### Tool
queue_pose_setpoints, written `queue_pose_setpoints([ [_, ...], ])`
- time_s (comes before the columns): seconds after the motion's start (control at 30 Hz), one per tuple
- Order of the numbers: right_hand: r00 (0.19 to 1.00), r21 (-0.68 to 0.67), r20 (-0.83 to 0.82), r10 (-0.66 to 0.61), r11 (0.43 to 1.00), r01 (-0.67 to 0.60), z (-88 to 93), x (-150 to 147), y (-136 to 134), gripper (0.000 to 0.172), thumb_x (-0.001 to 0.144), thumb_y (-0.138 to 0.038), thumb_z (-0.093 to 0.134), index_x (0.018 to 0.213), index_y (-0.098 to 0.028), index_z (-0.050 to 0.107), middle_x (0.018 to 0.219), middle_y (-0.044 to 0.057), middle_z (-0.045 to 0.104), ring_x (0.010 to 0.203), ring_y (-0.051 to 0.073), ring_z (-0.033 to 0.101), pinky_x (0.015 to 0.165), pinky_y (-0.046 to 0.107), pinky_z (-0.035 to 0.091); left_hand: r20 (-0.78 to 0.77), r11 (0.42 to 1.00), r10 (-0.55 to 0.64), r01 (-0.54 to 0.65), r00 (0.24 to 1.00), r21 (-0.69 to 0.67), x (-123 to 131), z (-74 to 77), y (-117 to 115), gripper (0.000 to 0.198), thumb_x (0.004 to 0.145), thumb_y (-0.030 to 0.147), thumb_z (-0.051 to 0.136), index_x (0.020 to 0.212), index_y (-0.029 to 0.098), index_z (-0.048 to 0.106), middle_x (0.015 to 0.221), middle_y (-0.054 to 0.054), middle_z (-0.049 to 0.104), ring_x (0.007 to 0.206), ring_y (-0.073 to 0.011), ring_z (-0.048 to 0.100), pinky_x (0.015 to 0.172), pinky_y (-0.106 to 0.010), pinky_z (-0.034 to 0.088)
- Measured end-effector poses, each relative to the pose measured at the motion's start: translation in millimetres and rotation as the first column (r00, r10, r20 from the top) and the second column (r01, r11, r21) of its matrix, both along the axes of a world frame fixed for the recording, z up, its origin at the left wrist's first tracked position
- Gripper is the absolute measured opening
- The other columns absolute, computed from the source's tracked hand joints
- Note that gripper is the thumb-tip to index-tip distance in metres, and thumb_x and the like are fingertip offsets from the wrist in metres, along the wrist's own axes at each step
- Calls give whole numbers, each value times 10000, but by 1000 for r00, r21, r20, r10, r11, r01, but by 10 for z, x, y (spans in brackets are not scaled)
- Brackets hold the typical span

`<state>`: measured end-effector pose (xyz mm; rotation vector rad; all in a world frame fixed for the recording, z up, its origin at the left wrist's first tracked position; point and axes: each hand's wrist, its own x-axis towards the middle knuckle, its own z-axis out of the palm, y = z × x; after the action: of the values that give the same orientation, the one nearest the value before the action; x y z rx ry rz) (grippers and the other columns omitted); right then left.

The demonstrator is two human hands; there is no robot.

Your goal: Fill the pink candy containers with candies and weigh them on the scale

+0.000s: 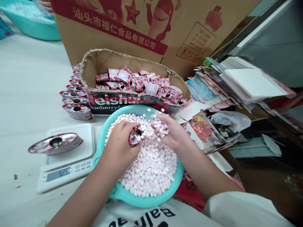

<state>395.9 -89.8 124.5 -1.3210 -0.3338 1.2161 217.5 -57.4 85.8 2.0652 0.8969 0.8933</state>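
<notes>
My left hand (121, 143) grips a small red foil packet (135, 135) with its round hole turned toward my right hand. My right hand (169, 130) is cupped around a heap of small pink-white candies (161, 127), right beside the packet's opening. Both hands hover over a teal basin (113, 190) full of the same candies (151, 170).
A white digital scale (68, 171) at the left reads 92.5 and carries one filled packet (55, 143). Behind the basin stands a low cardboard tray (99, 63) of packets, with a row of packets (75, 101) to its left. A big carton (146, 28) and paper stacks (246, 83) stand behind.
</notes>
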Motion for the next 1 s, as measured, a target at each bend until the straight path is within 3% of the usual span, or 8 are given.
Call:
queue_pose_setpoints([
  [0.07, 998, -8, -62, -26, 1000, 26, 194, -3, 73, 178, 730, -215, 741, 848, -191, 610, 754, -19, 713, 556, 105, 650, 382, 131, 407, -10, 1000, -4, 4, 1000, -10, 5, 0, 0, 428, 772, 75, 668, 1178, 206, 638, 1128, -57, 644, 1095, -227, 603, 973, -400, 488],
  [0.2, 987, -13, -154, -34, 999, 32, 474, -78, 130, 120, 849, -311, 632, 868, -193, 618, 758, 4, 710, 579, 152, 673, 392, 181, 454, -3, 999, -14, 14, 1000, -29, -1, -8, 12, 460, 752, 61, 697, 1181, 215, 634, 1131, -53, 642, 1103, -229, 597, 976, -403, 486],
  [0.4, 981, 5, -194, -23, 1000, 25, 596, -51, 133, 255, 949, -394, 465, 848, -219, 620, 787, 15, 715, 701, 180, 696, 480, 243, 523, 6, 998, -31, 32, 999, -58, 5, -20, 12, 415, 786, 122, 722, 1180, 215, 632, 1145, -63, 640, 1133, -245, 588, 999, -427, 483],
  [0.57, 989, 107, -142, 32, 994, -17, 699, 98, 66, 269, 961, -406, 491, 790, -243, 620, 789, -23, 714, 760, 139, 700, 505, 196, 505, -1, 996, -39, 38, 999, -78, -5, -43, -1, 452, 780, 119, 731, 1207, 217, 622, 1136, -61, 624, 1132, -247, 578, 1006, -426, 484],
  [0.7, 989, 169, -128, -68, 982, 90, 830, 112, 30, 320, 976, -357, 444, 733, -228, 607, 760, -22, 693, 720, 132, 683, 493, 200, 499, -9, 996, -69, 68, 998, -64, -17, -57, -7, 468, 760, 72, 706, 1200, 211, 627, 1131, -65, 614, 1128, -252, 566, 1000, -427, 487],
  [0.83, 965, 234, -150, -215, 941, 246, 803, -76, 75, 341, 973, -366, 446, 715, -205, 600, 737, -3, 665, 728, 155, 684, 480, 202, 482, -7, 994, -90, 89, 996, -60, -7, -51, -1, 478, 743, 45, 677, 1191, 205, 633, 1117, -66, 617, 1117, -253, 564, 997, -432, 490],
  [1.0, 945, 285, -198, -260, 907, 309, 534, -392, 147, 288, 957, -337, 475, 708, -214, 551, 705, -20, 623, 745, 155, 689, 507, 207, 485, 9, 992, -115, 115, 993, -56, 4, -50, -6, 510, 741, 55, 676, 1223, 209, 617, 1151, -75, 625, 1132, -262, 572, 1004, -451, 492],
])
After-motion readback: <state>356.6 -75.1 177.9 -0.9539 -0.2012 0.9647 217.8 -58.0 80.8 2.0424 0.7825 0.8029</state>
